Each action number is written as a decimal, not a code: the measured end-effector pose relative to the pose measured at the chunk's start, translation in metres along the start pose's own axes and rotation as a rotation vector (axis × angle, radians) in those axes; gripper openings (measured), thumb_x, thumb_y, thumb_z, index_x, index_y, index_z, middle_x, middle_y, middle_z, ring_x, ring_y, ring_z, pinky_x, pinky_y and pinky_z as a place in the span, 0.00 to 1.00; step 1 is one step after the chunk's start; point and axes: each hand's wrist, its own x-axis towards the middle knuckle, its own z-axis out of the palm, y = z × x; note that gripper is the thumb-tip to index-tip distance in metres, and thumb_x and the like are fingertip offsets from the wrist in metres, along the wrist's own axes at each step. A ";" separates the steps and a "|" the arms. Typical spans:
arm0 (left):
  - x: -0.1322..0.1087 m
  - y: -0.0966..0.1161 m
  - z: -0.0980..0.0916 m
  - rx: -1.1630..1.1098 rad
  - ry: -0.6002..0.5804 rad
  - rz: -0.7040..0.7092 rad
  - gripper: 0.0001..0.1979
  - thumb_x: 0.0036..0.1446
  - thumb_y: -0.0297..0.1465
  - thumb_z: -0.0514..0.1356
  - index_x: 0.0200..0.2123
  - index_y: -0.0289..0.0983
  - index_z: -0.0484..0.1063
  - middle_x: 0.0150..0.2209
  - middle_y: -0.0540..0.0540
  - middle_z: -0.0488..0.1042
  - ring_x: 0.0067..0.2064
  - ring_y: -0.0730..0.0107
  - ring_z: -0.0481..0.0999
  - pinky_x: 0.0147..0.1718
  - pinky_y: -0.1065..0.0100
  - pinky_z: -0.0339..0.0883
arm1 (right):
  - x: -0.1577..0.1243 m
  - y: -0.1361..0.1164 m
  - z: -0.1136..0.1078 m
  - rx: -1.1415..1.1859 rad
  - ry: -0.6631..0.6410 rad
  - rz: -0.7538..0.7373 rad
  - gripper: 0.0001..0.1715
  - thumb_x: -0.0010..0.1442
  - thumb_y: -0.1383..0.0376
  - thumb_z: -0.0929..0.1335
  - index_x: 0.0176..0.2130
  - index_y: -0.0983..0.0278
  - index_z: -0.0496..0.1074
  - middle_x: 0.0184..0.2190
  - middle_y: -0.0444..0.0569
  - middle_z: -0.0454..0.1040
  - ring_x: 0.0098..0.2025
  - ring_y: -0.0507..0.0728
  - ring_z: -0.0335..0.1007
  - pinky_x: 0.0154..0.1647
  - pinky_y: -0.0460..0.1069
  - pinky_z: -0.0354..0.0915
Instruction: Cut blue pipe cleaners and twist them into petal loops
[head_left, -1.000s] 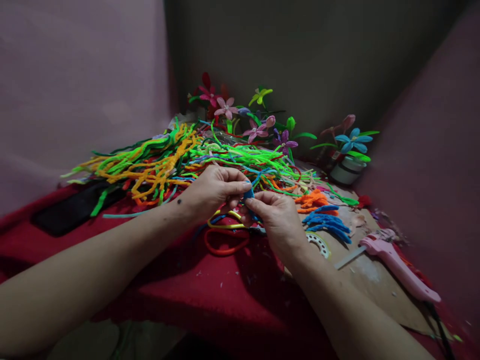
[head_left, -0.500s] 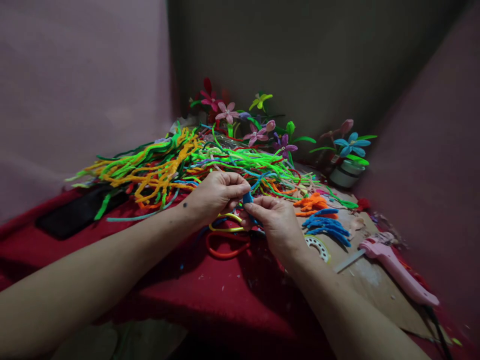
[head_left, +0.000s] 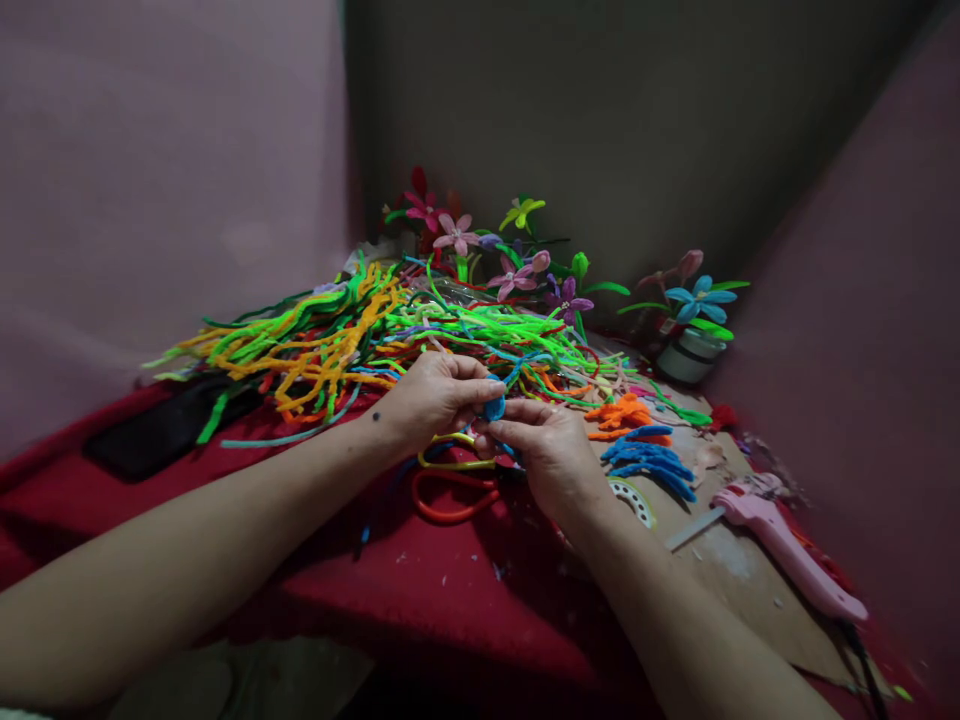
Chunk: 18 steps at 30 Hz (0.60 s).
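Note:
A small folded piece of blue pipe cleaner [head_left: 493, 406] sits between my two hands. My left hand [head_left: 439, 400] pinches it from the left with thumb and forefinger. From the right, the fingertips of my right hand [head_left: 547, 440] close on its lower part. Just below my hands lie scissors with yellow and red handle loops [head_left: 455, 498], their blades hidden. To the right of my right hand are a bunch of blue pipe cleaner pieces [head_left: 651, 464] and a bunch of orange pieces [head_left: 624, 412].
Behind my hands spreads a pile of coloured pipe cleaners [head_left: 480, 325], with pipe cleaner flowers [head_left: 514, 275] beyond. A dark phone [head_left: 161, 430] lies left on the red cloth [head_left: 420, 610]. A pink glue gun [head_left: 795, 550] and tape roll [head_left: 634, 500] rest at right, by a jar [head_left: 688, 355].
The blue piece has turned between my fingers and now looks rounder. My hands are slightly lower, still together, and the whole view has shifted a little.

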 end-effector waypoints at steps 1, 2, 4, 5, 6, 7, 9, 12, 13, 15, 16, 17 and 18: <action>0.000 0.000 0.000 0.005 -0.004 -0.011 0.11 0.46 0.31 0.62 0.19 0.33 0.66 0.13 0.55 0.62 0.14 0.85 0.56 0.13 0.78 0.46 | 0.000 0.001 0.000 -0.009 0.015 0.002 0.05 0.41 0.69 0.71 0.25 0.68 0.75 0.19 0.45 0.74 0.21 0.50 0.67 0.26 0.45 0.63; 0.000 0.000 0.000 0.011 -0.006 -0.019 0.11 0.46 0.31 0.62 0.19 0.33 0.66 0.13 0.55 0.61 0.14 0.85 0.55 0.13 0.78 0.45 | 0.000 0.001 0.000 -0.020 0.040 0.005 0.05 0.42 0.68 0.71 0.25 0.68 0.74 0.19 0.45 0.74 0.21 0.49 0.67 0.25 0.45 0.63; 0.000 0.000 -0.001 0.030 -0.014 -0.012 0.10 0.47 0.32 0.62 0.21 0.33 0.66 0.13 0.56 0.60 0.14 0.85 0.54 0.13 0.77 0.44 | 0.001 0.001 -0.001 -0.029 0.094 0.017 0.06 0.42 0.66 0.72 0.24 0.68 0.73 0.18 0.45 0.73 0.19 0.49 0.67 0.23 0.44 0.63; 0.001 0.000 -0.002 0.044 -0.025 -0.001 0.09 0.48 0.33 0.61 0.23 0.33 0.67 0.13 0.56 0.60 0.14 0.84 0.55 0.13 0.77 0.45 | 0.002 0.001 -0.002 -0.020 0.115 0.021 0.07 0.42 0.66 0.72 0.23 0.68 0.73 0.18 0.45 0.73 0.18 0.49 0.67 0.22 0.44 0.63; 0.001 0.000 -0.003 0.067 -0.038 0.009 0.08 0.48 0.34 0.61 0.27 0.34 0.68 0.15 0.56 0.61 0.14 0.84 0.55 0.13 0.77 0.46 | 0.003 0.000 -0.003 -0.003 0.129 0.021 0.08 0.42 0.65 0.72 0.23 0.68 0.72 0.19 0.45 0.74 0.18 0.49 0.67 0.21 0.44 0.63; 0.002 0.001 -0.005 0.109 -0.055 0.015 0.09 0.48 0.34 0.61 0.29 0.34 0.69 0.16 0.56 0.63 0.15 0.83 0.56 0.14 0.77 0.47 | 0.003 0.000 -0.004 0.017 0.141 0.016 0.08 0.42 0.65 0.73 0.23 0.68 0.72 0.19 0.46 0.74 0.18 0.49 0.67 0.20 0.44 0.63; 0.004 0.001 -0.009 0.256 -0.088 0.034 0.09 0.47 0.33 0.61 0.31 0.34 0.71 0.20 0.54 0.67 0.17 0.81 0.61 0.17 0.76 0.52 | 0.005 -0.002 -0.006 0.043 0.160 0.005 0.09 0.41 0.65 0.73 0.23 0.68 0.71 0.19 0.46 0.74 0.18 0.49 0.67 0.19 0.43 0.62; 0.003 -0.001 -0.011 0.593 -0.083 0.215 0.07 0.50 0.32 0.58 0.27 0.33 0.72 0.24 0.49 0.72 0.25 0.75 0.68 0.25 0.73 0.59 | 0.006 -0.003 -0.005 0.037 0.208 0.016 0.09 0.41 0.65 0.72 0.22 0.68 0.70 0.17 0.45 0.73 0.17 0.49 0.66 0.18 0.43 0.62; 0.001 -0.003 -0.010 0.733 -0.067 0.320 0.08 0.51 0.31 0.56 0.27 0.33 0.72 0.25 0.48 0.73 0.28 0.73 0.69 0.27 0.72 0.59 | 0.006 -0.002 -0.005 0.027 0.227 0.022 0.08 0.41 0.66 0.72 0.21 0.68 0.69 0.16 0.45 0.72 0.16 0.49 0.66 0.17 0.43 0.62; -0.004 -0.006 -0.005 1.052 -0.007 0.529 0.10 0.55 0.30 0.52 0.28 0.34 0.72 0.27 0.46 0.73 0.29 0.71 0.69 0.26 0.71 0.57 | 0.006 -0.002 -0.003 0.003 0.264 0.022 0.08 0.42 0.66 0.71 0.20 0.67 0.68 0.15 0.44 0.71 0.15 0.48 0.64 0.16 0.42 0.60; -0.007 -0.008 -0.002 1.214 0.022 0.613 0.11 0.56 0.29 0.50 0.29 0.34 0.71 0.28 0.45 0.72 0.28 0.71 0.69 0.25 0.70 0.55 | 0.006 -0.001 -0.003 -0.009 0.278 0.013 0.08 0.42 0.66 0.70 0.20 0.67 0.67 0.14 0.44 0.71 0.15 0.48 0.63 0.16 0.42 0.59; -0.010 -0.009 0.001 1.349 0.050 0.680 0.12 0.57 0.29 0.49 0.29 0.34 0.71 0.27 0.45 0.72 0.28 0.71 0.68 0.24 0.70 0.53 | 0.005 -0.001 -0.002 -0.018 0.287 0.002 0.09 0.42 0.66 0.70 0.19 0.67 0.66 0.14 0.43 0.70 0.15 0.47 0.62 0.16 0.42 0.58; -0.013 -0.009 0.003 1.452 0.068 0.726 0.13 0.58 0.29 0.47 0.29 0.34 0.71 0.27 0.45 0.71 0.27 0.70 0.68 0.24 0.69 0.52 | 0.005 -0.001 -0.002 -0.023 0.292 -0.006 0.09 0.42 0.66 0.70 0.19 0.67 0.66 0.14 0.43 0.70 0.15 0.47 0.62 0.16 0.42 0.58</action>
